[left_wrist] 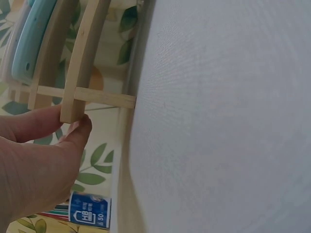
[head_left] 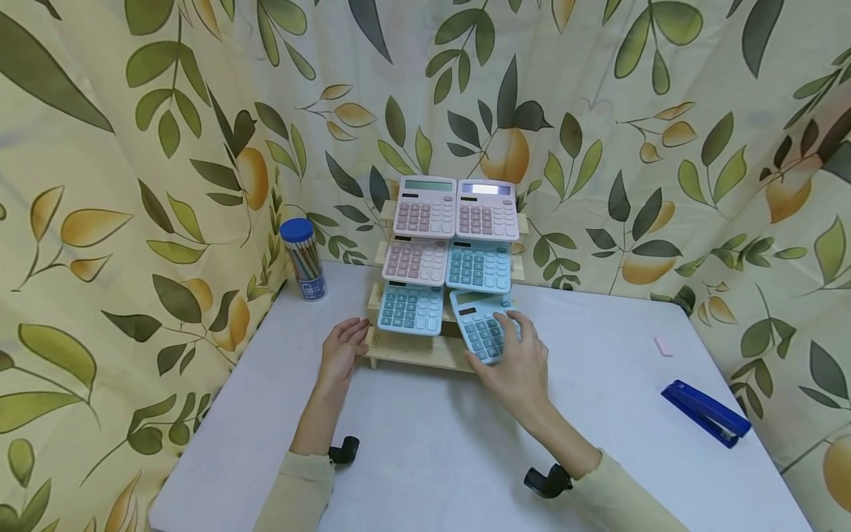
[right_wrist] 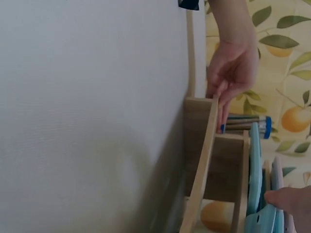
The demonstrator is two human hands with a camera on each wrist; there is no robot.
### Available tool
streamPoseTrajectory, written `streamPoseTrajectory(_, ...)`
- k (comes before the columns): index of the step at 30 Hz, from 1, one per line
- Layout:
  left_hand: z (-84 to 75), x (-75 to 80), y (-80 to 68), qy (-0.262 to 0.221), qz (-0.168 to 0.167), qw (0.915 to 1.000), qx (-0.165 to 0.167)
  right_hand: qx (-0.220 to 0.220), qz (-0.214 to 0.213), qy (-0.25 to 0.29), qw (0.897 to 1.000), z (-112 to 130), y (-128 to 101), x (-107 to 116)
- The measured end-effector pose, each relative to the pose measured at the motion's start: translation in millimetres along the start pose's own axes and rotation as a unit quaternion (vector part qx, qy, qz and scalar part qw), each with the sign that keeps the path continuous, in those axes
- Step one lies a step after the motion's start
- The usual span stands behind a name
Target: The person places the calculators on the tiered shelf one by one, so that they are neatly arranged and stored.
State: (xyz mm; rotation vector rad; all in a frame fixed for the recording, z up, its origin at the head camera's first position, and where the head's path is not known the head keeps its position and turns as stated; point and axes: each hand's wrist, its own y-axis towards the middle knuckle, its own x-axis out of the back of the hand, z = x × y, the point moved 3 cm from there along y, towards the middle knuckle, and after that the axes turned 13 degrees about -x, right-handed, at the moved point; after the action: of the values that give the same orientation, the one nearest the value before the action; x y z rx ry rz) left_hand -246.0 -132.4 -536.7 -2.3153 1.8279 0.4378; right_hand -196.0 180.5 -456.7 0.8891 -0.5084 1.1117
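Observation:
A tiered wooden rack stands on the table, bearing pink and blue calculators in two columns. My right hand grips a blue calculator at the lower right, tilted askew over the rack's lower tiers. In the right wrist view its thumb lies on the calculator's edge. My left hand pinches the left end of the rack's lowest board, as the left wrist view shows. Beside the held calculator sits another blue calculator. Above are a pink calculator and a blue calculator, with two pink ones topmost.
A blue-lidded tub of pencils stands left of the rack. To the right on the white table lie a blue stapler and a small pink piece. A leaf-patterned curtain hangs behind the rack and along both sides.

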Motion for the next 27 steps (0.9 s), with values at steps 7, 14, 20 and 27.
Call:
streamPoseTrajectory(7, 0.6, 0.7, -0.4, 0.002, -0.004, 1.0, 0.0, -0.007, 0.008, -0.026, 1.0, 6.2, 4.2, -5.5)
streamPoseTrajectory(14, 1.5, 0.2, -0.1, -0.001, -0.001, 1.0, -0.002, -0.013, 0.039, -0.017, 0.999, 11.8, 2.3, -3.5)
streamPoseTrajectory(20, -1.4, 0.4, 0.5, -0.001, 0.0, 1.0, -0.001, -0.009, 0.044, -0.012, 0.999, 16.8, 2.4, -1.6)
streamPoseTrajectory(27, 0.1, 0.8, 0.7, -0.003, -0.002, 1.0, -0.004, -0.012, 0.042, -0.009, 0.999, 17.9, 4.1, -4.1)
